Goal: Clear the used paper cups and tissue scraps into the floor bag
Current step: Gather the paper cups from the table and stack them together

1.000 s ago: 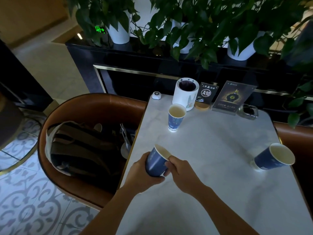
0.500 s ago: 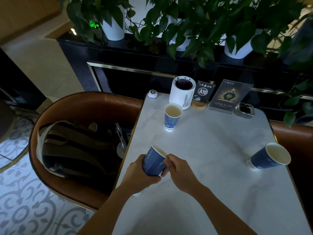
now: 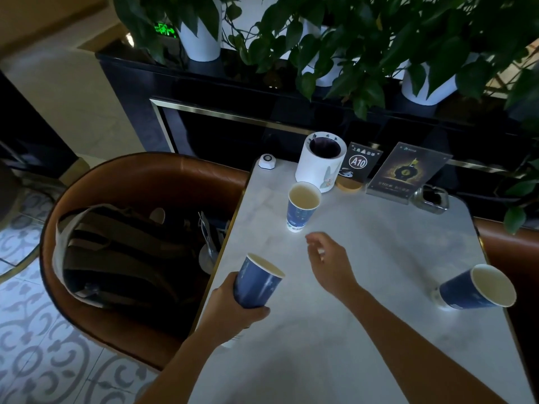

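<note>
My left hand (image 3: 233, 310) grips a blue paper cup (image 3: 256, 282) at the marble table's (image 3: 379, 330) left edge, tilted with its mouth up and to the right. My right hand (image 3: 329, 258) hovers open over the table, just below a second blue cup (image 3: 302, 207) that stands upright near the back. A third blue cup (image 3: 478, 288) lies tipped on its side at the right edge, mouth facing right. I see no tissue scraps and no floor bag.
A white cylinder holder (image 3: 319, 164), an A10 sign (image 3: 360, 161), a menu stand (image 3: 407, 173), an ashtray (image 3: 430, 198) and a call button (image 3: 267, 162) line the back. A brown chair (image 3: 145, 176) holding a backpack (image 3: 116, 255) stands left. Plants hang overhead.
My right hand has let go of the held cup and moved up and right toward the upright cup. My left hand keeps the cup, now slightly lower and left.
</note>
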The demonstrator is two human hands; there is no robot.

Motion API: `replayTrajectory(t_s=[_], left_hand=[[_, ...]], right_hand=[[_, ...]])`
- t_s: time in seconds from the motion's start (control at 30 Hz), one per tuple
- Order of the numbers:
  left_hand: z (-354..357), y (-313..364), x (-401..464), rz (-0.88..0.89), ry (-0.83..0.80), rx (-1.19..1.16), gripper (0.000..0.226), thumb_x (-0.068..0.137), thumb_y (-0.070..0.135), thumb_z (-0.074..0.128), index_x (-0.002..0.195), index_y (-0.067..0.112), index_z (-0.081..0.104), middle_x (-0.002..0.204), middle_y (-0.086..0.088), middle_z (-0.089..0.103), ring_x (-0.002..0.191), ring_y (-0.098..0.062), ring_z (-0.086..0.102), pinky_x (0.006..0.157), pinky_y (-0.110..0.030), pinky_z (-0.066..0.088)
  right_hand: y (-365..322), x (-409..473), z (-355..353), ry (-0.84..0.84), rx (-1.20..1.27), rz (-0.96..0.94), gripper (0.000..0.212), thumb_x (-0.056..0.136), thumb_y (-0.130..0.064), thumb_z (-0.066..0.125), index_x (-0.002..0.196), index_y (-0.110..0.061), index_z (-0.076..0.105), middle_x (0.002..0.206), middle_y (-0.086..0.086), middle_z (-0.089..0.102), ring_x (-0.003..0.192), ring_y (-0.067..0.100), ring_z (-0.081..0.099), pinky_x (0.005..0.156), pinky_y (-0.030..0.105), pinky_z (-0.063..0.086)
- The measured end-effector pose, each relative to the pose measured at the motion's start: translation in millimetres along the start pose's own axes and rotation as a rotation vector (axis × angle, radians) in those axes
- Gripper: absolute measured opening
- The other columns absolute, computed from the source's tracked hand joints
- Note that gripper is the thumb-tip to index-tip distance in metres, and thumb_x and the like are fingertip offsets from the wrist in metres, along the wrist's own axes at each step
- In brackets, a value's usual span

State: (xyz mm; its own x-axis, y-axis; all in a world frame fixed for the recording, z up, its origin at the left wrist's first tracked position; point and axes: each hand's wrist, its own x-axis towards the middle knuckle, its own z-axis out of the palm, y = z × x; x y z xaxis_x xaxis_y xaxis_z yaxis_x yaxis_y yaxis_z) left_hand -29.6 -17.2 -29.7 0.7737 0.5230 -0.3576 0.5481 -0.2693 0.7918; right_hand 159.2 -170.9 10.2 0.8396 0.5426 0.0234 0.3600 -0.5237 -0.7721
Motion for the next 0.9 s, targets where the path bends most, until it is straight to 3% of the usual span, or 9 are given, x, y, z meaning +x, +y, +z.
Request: replayTrajectory(t_s=[0.17,0.27,0.4,0.5,0.6,0.73,0.8,0.87,0.9], left_hand=[[-3,-4,8,-0.03,0.009,-0.043,0.065,0.048,0.058,0.088,0.097,0.045,0.048,0.09,0.018,0.064,0.072,-0.007,0.069,0.048,-0.011,0.052],[-7,-5,9,-0.04,0.0,-0.053,0.068,0.044,0.064,0.086,0.098,0.049,0.047,0.089,0.019,0.064,0.08,0.01,0.063,0.047,-0.009,0.05],[-13,-10,11,-0.064,0.004,-0.029,0.07,0.039,0.073,0.08,0.096,0.057,0.044,0.09,0.025,0.06,0.078,0.008,0.064,0.047,-0.005,0.047],[-15,-13,13,-0.074,-0.011,0.001,0.072,0.039,0.076,0.077,0.098,0.052,0.043,0.091,0.028,0.057,0.074,-0.002,0.066,0.047,-0.003,0.044],[-17,-11,14,-0.119,-0.078,0.089,0.078,0.047,0.072,0.079,0.109,0.047,0.041,0.098,0.03,0.054,0.089,-0.006,0.064,0.066,-0.01,0.053],[-21,-21,10,-0.054,-0.062,0.065,0.071,0.048,0.07,0.082,0.109,0.052,0.049,0.105,0.028,0.064,0.096,0.011,0.061,0.083,-0.009,0.051],[-21,-21,9,-0.14,-0.112,0.154,0.085,0.056,0.076,0.073,0.129,0.048,0.039,0.125,0.023,0.056,0.116,-0.002,0.058,0.1,-0.019,0.045],[-19,-22,8,-0.242,-0.101,0.203,0.104,0.05,0.085,0.064,0.139,0.04,0.034,0.123,0.023,0.052,0.11,-0.005,0.057,0.094,-0.015,0.044],[-19,-23,4,-0.231,-0.07,0.167,0.108,0.042,0.091,0.059,0.135,0.042,0.036,0.113,0.029,0.051,0.094,0.002,0.058,0.078,-0.003,0.044]], right_hand=[[-12,55,-8,-0.031,-0.233,-0.185,0.032,0.088,-0.006,0.058,0.119,-0.007,0.056,0.12,0.013,0.062,0.108,0.029,0.057,0.092,0.04,0.048],[-15,79,-11,-0.08,-0.423,-0.243,0.033,0.084,-0.004,0.06,0.117,-0.004,0.057,0.118,0.015,0.063,0.108,0.035,0.057,0.091,0.046,0.047],[-12,96,-10,-0.11,-0.568,-0.288,0.031,0.081,-0.002,0.058,0.112,-0.006,0.064,0.111,0.015,0.068,0.099,0.038,0.06,0.088,0.041,0.049],[-10,101,-5,-0.097,-0.68,-0.252,0.022,0.08,-0.003,0.058,0.099,-0.01,0.067,0.093,0.013,0.071,0.088,0.036,0.06,0.079,0.032,0.044],[-9,102,0,-0.109,-0.763,-0.264,0.016,0.08,-0.002,0.059,0.09,-0.01,0.069,0.083,0.012,0.069,0.083,0.033,0.061,0.078,0.037,0.045],[-10,99,1,-0.07,-0.787,-0.275,0.012,0.08,-0.001,0.059,0.086,-0.008,0.068,0.076,0.015,0.066,0.076,0.036,0.062,0.07,0.04,0.046],[-11,94,0,-0.038,-0.753,-0.257,0.011,0.083,-0.003,0.059,0.088,-0.008,0.067,0.078,0.015,0.067,0.076,0.035,0.061,0.068,0.038,0.045],[-11,86,-3,0.012,-0.66,-0.246,0.007,0.087,-0.007,0.059,0.088,-0.008,0.066,0.079,0.015,0.069,0.074,0.034,0.062,0.063,0.032,0.043],[-12,81,-5,0.036,-0.598,-0.241,0.007,0.088,-0.009,0.06,0.09,-0.008,0.066,0.08,0.016,0.07,0.074,0.033,0.064,0.063,0.03,0.045]])
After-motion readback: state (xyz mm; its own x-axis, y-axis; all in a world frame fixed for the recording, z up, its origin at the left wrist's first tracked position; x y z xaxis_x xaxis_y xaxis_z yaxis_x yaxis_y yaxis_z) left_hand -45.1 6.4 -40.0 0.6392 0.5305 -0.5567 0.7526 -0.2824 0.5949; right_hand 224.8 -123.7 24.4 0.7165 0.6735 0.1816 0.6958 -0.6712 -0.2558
